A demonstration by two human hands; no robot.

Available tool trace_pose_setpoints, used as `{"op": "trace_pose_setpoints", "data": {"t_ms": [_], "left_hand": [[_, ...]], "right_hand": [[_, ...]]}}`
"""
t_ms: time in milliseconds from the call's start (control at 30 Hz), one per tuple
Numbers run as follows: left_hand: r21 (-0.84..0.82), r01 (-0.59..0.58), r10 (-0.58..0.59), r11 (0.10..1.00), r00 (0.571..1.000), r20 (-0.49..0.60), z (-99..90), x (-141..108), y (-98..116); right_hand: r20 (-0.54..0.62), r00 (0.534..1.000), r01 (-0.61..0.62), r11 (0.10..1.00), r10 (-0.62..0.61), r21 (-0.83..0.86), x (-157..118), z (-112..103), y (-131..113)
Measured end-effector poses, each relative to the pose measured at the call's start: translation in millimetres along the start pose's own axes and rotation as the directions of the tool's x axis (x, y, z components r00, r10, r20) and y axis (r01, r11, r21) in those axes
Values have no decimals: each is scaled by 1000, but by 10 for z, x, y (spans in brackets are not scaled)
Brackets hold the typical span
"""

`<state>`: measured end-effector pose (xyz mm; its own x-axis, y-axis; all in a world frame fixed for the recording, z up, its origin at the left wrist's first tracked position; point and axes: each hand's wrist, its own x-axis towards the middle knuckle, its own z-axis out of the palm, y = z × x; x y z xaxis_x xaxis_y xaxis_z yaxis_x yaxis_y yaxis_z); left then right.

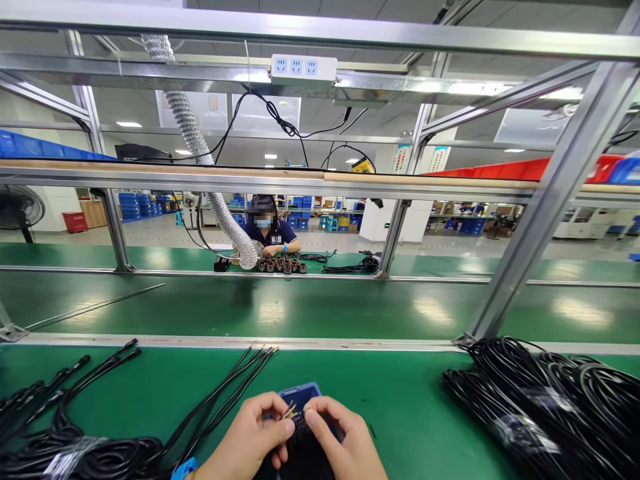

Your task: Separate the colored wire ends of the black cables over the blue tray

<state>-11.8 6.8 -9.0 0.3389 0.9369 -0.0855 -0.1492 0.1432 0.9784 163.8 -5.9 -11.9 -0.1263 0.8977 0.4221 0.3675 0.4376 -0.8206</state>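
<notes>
My left hand [263, 430] is closed in a pinch on the end of a cable, where thin coloured wires [290, 411] fan out, some of them yellow. Thumb and forefinger of my right hand [340, 433] meet just beside the wire tips; whatever lies between them is too small to make out. Under and behind both hands stands a blue plastic bin [303, 389], its far rim showing and dark contents mostly hidden by my fingers. A blue band [184, 468] circles my left wrist.
Bundled black cables [100, 453] lie at left, with bared ends [267, 350] reaching toward the middle. A big heap of coiled black cables [550, 400] fills the right. A metal post [555, 200] rises behind it. Across the bench, a person [270, 233] sits behind copper-coloured parts [283, 265] and a duct hose [225, 217].
</notes>
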Motion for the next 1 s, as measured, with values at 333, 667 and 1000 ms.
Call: {"op": "trace_pose_setpoints", "data": {"t_ms": [333,667,1000], "left_hand": [[25,35,-33,999,998,-52,-13,19,-21],[103,92,-81,990,992,-101,47,-56,148],[157,94,-90,983,995,-36,48,-120,192]], "right_hand": [[-13,945,316,924,-326,-214,3,14,76],[10,987,162,980,-162,-111,30,-179,-15],[131,977,184,973,-167,-136,28,-237,-94]]}}
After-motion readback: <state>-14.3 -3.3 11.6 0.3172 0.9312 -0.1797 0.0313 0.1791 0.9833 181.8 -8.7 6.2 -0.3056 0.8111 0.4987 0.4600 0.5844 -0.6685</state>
